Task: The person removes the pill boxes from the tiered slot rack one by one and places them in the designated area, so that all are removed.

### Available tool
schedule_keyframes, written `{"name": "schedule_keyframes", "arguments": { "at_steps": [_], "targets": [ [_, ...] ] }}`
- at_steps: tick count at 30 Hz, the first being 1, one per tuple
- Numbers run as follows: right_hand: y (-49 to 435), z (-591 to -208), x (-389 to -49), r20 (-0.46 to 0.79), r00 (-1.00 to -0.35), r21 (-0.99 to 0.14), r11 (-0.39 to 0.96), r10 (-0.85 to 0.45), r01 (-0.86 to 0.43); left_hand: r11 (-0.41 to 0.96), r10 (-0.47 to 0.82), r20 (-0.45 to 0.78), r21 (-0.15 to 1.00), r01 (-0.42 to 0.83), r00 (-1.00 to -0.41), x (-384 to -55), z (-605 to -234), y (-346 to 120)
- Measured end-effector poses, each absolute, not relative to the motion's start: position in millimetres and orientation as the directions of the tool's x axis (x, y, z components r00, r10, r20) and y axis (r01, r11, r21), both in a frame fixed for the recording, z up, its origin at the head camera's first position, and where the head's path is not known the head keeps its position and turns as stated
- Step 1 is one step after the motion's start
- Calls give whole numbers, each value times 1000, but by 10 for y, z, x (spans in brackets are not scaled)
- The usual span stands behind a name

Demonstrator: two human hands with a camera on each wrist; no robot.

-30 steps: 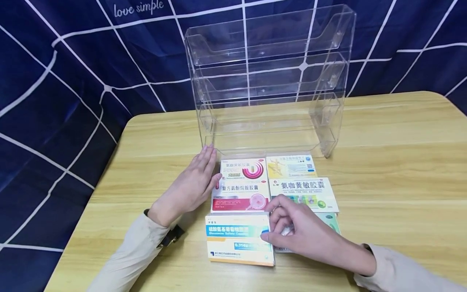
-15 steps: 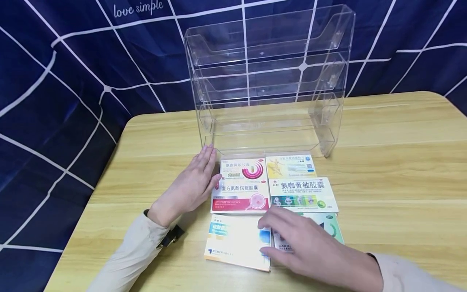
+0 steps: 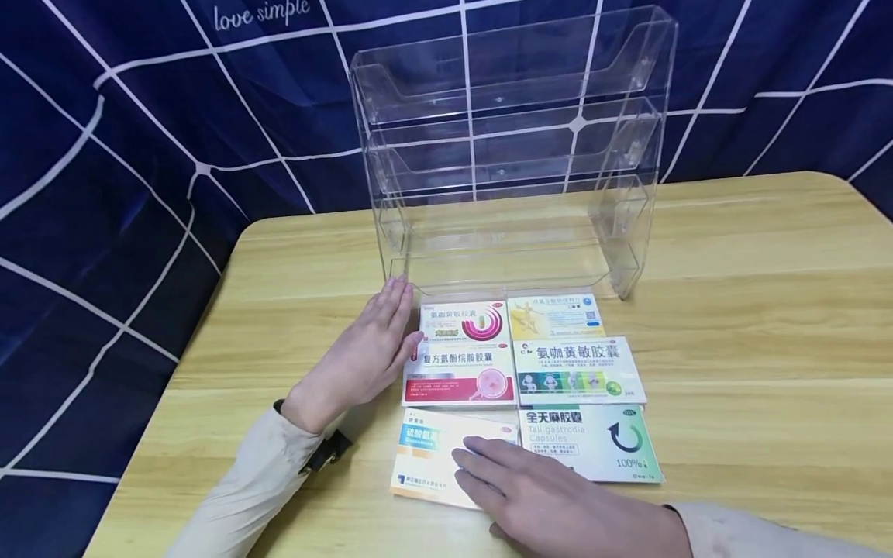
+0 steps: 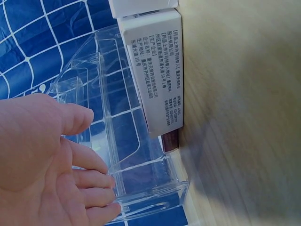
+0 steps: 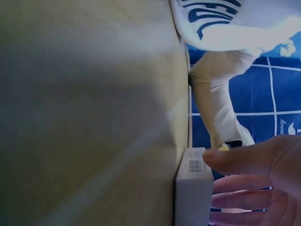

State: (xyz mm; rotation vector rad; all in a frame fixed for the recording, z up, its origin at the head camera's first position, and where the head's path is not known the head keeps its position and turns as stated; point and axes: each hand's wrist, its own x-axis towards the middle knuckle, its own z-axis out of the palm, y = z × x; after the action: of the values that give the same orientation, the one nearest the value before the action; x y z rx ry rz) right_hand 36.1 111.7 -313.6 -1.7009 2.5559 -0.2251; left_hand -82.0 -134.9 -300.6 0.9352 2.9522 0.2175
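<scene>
My right hand (image 3: 537,488) lies over the white, blue and orange medicine box (image 3: 422,469) at the front left of the group, its fingers extended across the top face. In the right wrist view, the thumb (image 5: 225,160) is at the edge of a white box (image 5: 194,193). My left hand (image 3: 363,356), fingers straight, rests along the left side of the red-and-white capsule box (image 3: 456,380) and the pink-arc box (image 3: 453,319). Its fingertips reach the lower left corner of the clear rack (image 3: 502,271). To the right lie a yellow-and-white box (image 3: 554,318), a green-and-white box (image 3: 579,372) and a Tail gastrodia box (image 3: 586,442).
The clear tiered rack stands behind the boxes on the wooden table (image 3: 753,310). A dark blue curtain (image 3: 279,101) with white lines hangs at the back and left. Bare wood shows on both sides of the boxes.
The front left box, earlier pinched at its right edge and tilted, now lies flatter. My right hand has spread over it and moved left and down, uncovering the Tail gastrodia box. The left hand stays put.
</scene>
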Motion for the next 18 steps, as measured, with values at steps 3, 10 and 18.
{"name": "schedule_keyframes", "arguments": {
  "at_steps": [3,10,18],
  "targets": [
    [1106,-3147,368,13,-392,-178,384,-920,-906,811,573,4,145,567,-820,-820,-2998,-1348],
    [1095,-3140,364,65,-392,-174,376,-918,-910,813,571,-6,142,564,-821,-827,-3001,-1347],
    [1084,-3157,368,123,-399,-124,385,-909,-915,815,569,-13,140,562,-822,-820,-3001,-1346]
  ]
}}
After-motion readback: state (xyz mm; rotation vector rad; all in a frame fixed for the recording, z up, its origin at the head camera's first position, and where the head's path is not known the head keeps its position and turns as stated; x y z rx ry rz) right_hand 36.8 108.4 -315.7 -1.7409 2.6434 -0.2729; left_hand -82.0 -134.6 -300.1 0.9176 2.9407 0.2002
